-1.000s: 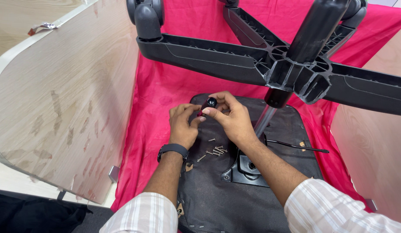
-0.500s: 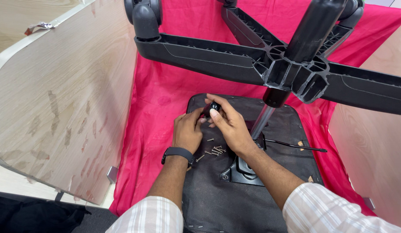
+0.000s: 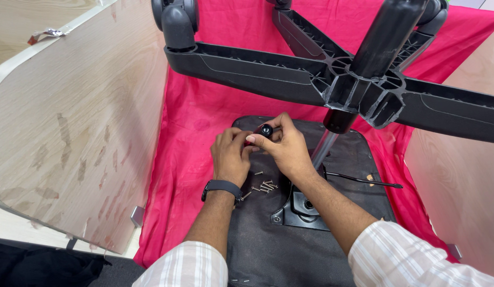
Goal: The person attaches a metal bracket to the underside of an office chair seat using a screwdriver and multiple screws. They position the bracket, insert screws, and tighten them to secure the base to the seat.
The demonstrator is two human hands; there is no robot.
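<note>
both hands meet over the upturned chair seat (image 3: 310,250), which lies on a red cloth (image 3: 199,106). my left hand (image 3: 231,157) and right hand (image 3: 286,149) together pinch a small screwdriver (image 3: 262,133) with a red body and a round black end cap. fingers of both hands are closed on it; most of its length is hidden, so i cannot tell where the tip sits. the cap faces up toward me, so i judge the long axis tilts steeply, tip down toward the seat. judged light, rigid, smooth plastic, apt to slip; best held around the handle. loose screws (image 3: 264,186) lie on the seat just below my hands. the chair base (image 3: 289,79) with its castors hangs above, on the post (image 3: 324,149).
</note>
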